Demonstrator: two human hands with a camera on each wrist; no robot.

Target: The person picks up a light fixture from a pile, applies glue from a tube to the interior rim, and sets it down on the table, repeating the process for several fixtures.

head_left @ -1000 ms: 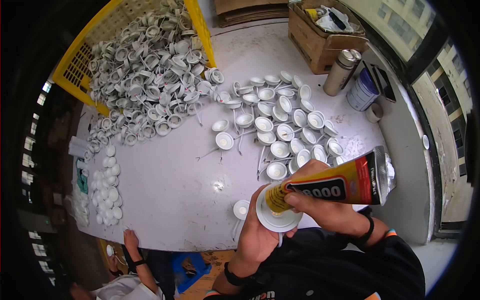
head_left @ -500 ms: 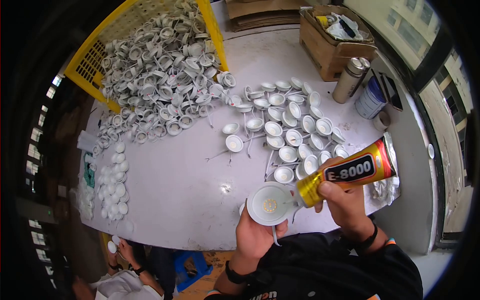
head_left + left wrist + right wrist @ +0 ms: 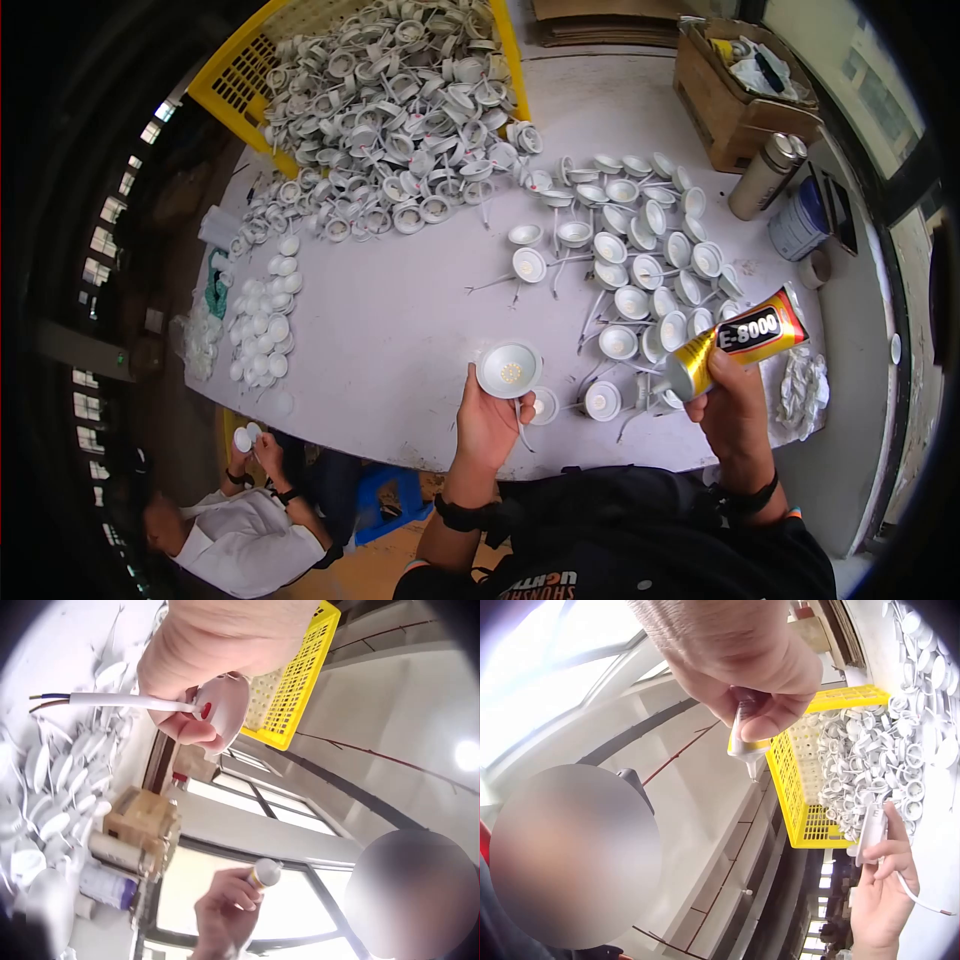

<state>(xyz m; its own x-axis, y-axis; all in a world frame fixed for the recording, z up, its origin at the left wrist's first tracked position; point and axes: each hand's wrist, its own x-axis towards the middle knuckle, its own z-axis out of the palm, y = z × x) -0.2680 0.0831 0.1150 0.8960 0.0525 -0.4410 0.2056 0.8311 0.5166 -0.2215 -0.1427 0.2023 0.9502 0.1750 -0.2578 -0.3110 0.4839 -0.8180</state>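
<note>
My left hand grips a white round downlight housing by its edge, the face tilted up and a ring of small yellow LED chips inside. From its back, seen in the left wrist view, a white cable sticks out with blue and brown wire ends. To the right, my right hand holds a yellow and black E-8000 glue tube, apart from the housing. In the right wrist view the tube's narrow nozzle points out past the fingers. Several similar housings lie face up beyond the hands.
A yellow crate spills a heap of white lamp rings at the back left. White round covers are grouped at the left. At the right stand a carton, a flask and a tin. Another person sits front left.
The glue tube has moved from over the housing away to the right. The housing, held in my left hand, now sits lower and uncovered. The head view has turned left.
</note>
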